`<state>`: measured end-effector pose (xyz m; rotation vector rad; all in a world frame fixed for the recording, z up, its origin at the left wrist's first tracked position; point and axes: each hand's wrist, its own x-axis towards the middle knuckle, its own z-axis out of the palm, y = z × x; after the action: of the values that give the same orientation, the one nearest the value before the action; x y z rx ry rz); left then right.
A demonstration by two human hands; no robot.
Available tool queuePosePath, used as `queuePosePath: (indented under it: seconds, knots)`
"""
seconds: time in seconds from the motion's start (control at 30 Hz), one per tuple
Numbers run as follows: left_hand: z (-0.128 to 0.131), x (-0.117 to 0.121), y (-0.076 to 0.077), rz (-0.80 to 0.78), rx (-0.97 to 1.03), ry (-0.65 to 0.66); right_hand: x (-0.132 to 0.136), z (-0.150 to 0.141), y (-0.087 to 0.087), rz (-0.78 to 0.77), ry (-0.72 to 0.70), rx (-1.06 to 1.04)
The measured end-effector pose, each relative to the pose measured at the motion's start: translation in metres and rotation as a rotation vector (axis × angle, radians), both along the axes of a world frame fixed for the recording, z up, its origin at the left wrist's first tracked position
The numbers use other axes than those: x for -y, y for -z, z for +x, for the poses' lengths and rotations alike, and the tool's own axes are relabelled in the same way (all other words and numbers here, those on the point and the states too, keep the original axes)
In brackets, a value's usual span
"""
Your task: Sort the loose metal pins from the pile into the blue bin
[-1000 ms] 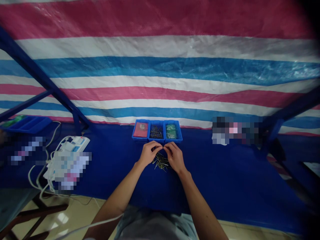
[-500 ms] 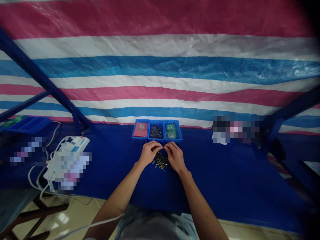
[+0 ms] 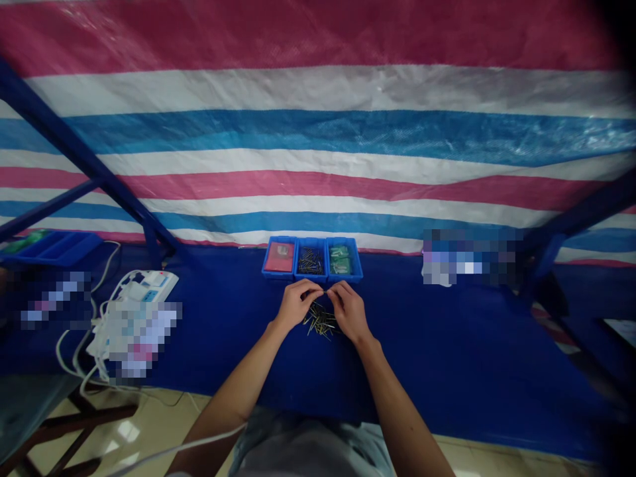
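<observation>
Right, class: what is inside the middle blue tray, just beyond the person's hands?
The middle blue plastic tray holds a heap of thin metal pins lying crisscross. They cover its floor, so the tray's bottom and anything beneath them cannot be seen.

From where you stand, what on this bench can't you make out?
Head view only:
- Between the left hand and right hand: the fingers hide whatever they hold.
- Pin pile: too small to count.
- Red packet: too small to read.
- Patch: pixelated, so unidentifiable.
</observation>
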<state>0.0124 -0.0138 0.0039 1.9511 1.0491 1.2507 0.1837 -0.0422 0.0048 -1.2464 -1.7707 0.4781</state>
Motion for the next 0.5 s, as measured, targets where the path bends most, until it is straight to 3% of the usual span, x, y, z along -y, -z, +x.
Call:
queuePosePath:
  seconds: [0.5]
  knots:
    - [0.0,0.0004,-0.0012,0.001,0.002,0.004,-0.001,-0.0009,0.0008,0.002,0.039,0.068]
